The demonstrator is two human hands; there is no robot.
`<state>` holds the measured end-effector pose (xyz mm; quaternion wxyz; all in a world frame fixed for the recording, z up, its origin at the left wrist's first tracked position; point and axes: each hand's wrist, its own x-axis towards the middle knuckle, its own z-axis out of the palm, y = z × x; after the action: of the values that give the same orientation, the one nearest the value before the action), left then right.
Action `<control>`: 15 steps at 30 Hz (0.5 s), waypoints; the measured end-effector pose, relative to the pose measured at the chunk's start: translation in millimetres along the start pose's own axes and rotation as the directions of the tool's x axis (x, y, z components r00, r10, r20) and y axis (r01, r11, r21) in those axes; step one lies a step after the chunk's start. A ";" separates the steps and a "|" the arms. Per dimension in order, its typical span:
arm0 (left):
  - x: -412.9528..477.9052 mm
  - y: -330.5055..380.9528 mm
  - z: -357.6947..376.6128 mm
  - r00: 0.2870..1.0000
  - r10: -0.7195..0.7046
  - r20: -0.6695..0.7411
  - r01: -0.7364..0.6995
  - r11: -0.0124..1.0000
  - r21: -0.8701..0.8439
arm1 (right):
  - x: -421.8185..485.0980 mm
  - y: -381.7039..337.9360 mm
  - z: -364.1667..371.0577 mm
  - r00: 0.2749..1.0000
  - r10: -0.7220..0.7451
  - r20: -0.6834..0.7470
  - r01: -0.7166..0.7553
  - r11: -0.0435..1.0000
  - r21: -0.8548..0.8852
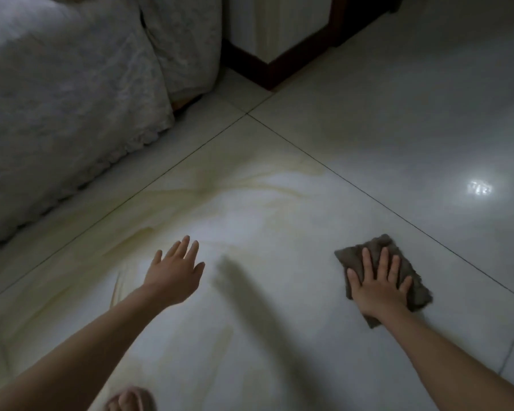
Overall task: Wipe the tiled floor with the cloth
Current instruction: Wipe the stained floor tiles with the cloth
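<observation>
1. The right hand (379, 287) lies flat on the cloth (416, 289), fingers straight and spread, palm pressing down. Nothing is curled round it or pinched.
2. The cloth is a small, brownish-grey, rumpled piece, flat on the tiled floor (368, 143). Its edges show past the fingertips at twelve o'clock, beyond the little finger at three, and under the wrist at six.
3. It sits just inside a tile corner. One dark grout line (422, 229) runs past it from eleven o'clock to four, close by but not touching.
4. The right forearm comes in from five o'clock, bare.
5. Well off at nine o'clock from the cloth is the left hand (175, 271), wide open, fingers straight and fanned toward one o'clock, holding nothing. I cannot tell whether it touches the floor.
6. A soft dark shadow (250, 295) lies on the tile between the two hands.
7. The tile around the left hand is pale and glossy with yellowish veining (250, 185).
8. A bright light reflection (479, 188) shines on the floor at one o'clock from the cloth.
9. At ten o'clock, far from the cloth, a grey patterned fabric cover (57, 99) hangs to the floor.
10. At twelve o'clock, a dark wooden skirting (267, 66) edges a wall corner.
11. At seven o'clock, toes in a pink slipper (131, 400) show.
</observation>
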<state>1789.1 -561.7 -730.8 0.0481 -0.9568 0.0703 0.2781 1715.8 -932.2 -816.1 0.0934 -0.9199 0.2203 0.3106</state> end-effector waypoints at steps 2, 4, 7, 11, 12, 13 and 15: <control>36.7 -15.0 -4.1 0.999 0.050 0.014 -0.049 0.999 -0.023 | 2.8 -19.9 -5.1 0.993 0.109 0.046 -0.110 0.993 0.030; 75.2 -30.9 -10.6 0.994 0.105 0.017 -0.104 0.994 -0.040 | 0.9 -40.0 -9.9 0.977 0.192 0.095 -0.199 0.977 0.070; 128.3 -50.0 -21.3 0.982 0.187 0.023 -0.186 0.982 -0.043 | -12.1 -73.4 -7.9 0.952 0.264 0.153 -0.285 0.949 0.135; 195.3 -64.9 -38.1 0.972 0.236 -0.001 -0.235 0.971 -0.045 | -3.1 -134.5 1.0 0.922 0.358 0.148 -0.382 0.903 0.195; 212.4 -68.1 -41.1 0.970 0.240 -0.022 -0.241 0.970 -0.020 | 5.5 -151.1 0.0 0.914 0.380 0.143 -0.403 0.891 0.208; 228.1 -70.8 -42.9 0.967 0.252 -0.034 -0.253 0.968 -0.002 | 15.0 -166.3 -2.1 0.912 0.388 0.133 -0.409 0.885 0.222; 250.4 -73.5 -41.4 0.959 0.283 -0.016 -0.283 0.959 -0.022 | 32.0 -190.5 -5.4 0.924 0.374 0.082 -0.382 0.891 0.244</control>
<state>2031.9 -521.7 -827.1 -0.0044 -0.9391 0.2034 0.2769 1829.6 -776.3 -824.8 0.1524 -0.8344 0.4315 0.3071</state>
